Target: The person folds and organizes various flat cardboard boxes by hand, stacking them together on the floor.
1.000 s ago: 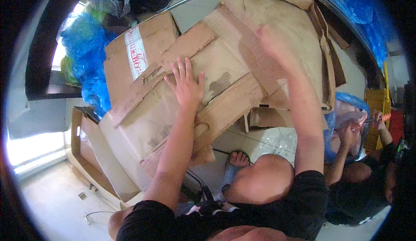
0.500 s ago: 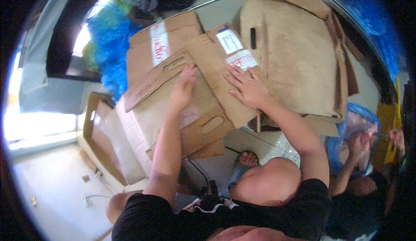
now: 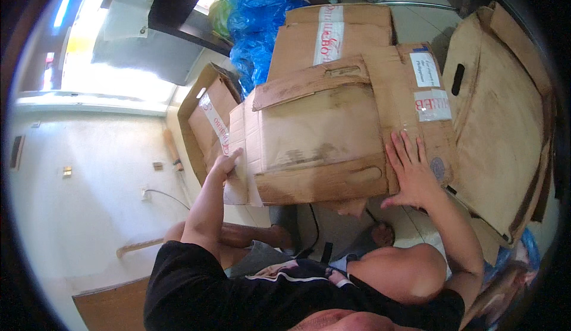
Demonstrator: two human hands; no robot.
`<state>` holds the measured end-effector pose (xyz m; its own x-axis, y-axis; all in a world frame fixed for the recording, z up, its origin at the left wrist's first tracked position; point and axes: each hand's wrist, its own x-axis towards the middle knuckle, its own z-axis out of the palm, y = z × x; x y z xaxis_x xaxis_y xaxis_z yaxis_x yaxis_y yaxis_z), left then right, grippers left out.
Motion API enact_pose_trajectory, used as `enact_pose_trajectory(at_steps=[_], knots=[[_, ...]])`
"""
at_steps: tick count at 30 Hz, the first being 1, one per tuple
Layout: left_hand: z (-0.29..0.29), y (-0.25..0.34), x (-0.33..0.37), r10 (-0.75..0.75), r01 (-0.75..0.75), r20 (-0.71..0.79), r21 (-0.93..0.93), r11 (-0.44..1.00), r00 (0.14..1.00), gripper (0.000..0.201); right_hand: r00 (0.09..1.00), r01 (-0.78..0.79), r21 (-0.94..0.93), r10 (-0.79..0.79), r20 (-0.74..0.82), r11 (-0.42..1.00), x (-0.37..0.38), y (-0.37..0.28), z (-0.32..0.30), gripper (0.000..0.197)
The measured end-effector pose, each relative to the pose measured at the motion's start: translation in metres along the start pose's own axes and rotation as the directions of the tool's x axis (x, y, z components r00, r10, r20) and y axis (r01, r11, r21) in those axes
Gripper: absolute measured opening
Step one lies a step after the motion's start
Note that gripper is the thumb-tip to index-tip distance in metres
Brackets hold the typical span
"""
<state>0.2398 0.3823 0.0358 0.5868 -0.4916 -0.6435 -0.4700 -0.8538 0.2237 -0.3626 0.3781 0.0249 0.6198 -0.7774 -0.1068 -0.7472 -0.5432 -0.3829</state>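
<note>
A flattened cardboard box (image 3: 321,129), stained and with cut handle slots in its folded flaps, lies across the middle. My left hand (image 3: 226,164) is closed on its pale left edge, one digit on top and the other fingers mostly hidden. My right hand (image 3: 411,173) lies open, fingers spread, on the brown cardboard flap (image 3: 437,135) at the right, below a white label (image 3: 424,70) and a strip of printed tape (image 3: 432,105). Behind the flattened box is another brown cardboard piece (image 3: 363,24) with white tape running down it.
A large open cardboard box (image 3: 496,111) leans at the right. Another taped box (image 3: 199,117) stands at the left by the white wall (image 3: 107,200). Blue plastic wrap (image 3: 253,27) is bunched at the back. At the lower right, another person's arm (image 3: 496,292) shows.
The view has swung left, so the boxes sit farther right. My left hand has left the box's top for its left edge. The right hand stays flat on the cardboard, nearer its front edge.
</note>
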Motion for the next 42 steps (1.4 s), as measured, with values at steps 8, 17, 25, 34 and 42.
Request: enact_pose_trajectory(at_steps=[8,17,25,34,42], knots=[[-0.133,0.084,-0.094,0.308,-0.232,0.143,-0.393,0.89,0.941,0.049,0.995,-0.02,-0.358,-0.015,-0.097,0.934,-0.003,-0.003,0.047,0.067],[0.052,0.191,-0.113,0.637,-0.682,0.243,0.29,0.672,0.731,0.052,0.996,-0.082,-0.395,0.062,-0.064,0.915,0.002,-0.018,0.051,0.06],[0.163,0.121,-0.117,0.97,-0.969,-0.012,0.044,0.245,0.244,0.044,0.98,-0.105,-0.312,0.045,-0.194,0.944,-0.015,-0.015,0.05,0.056],[0.127,0.054,-0.206,0.925,-0.689,0.317,0.719,-0.091,0.209,0.081,0.921,-0.05,-0.278,-0.064,-0.384,0.959,-0.006,-0.034,-0.011,0.041],[-0.069,0.134,-0.211,0.968,-0.559,-0.159,0.793,0.243,0.194,0.034,0.67,0.005,-0.511,-0.382,-0.637,0.86,0.068,-0.124,-0.193,0.032]])
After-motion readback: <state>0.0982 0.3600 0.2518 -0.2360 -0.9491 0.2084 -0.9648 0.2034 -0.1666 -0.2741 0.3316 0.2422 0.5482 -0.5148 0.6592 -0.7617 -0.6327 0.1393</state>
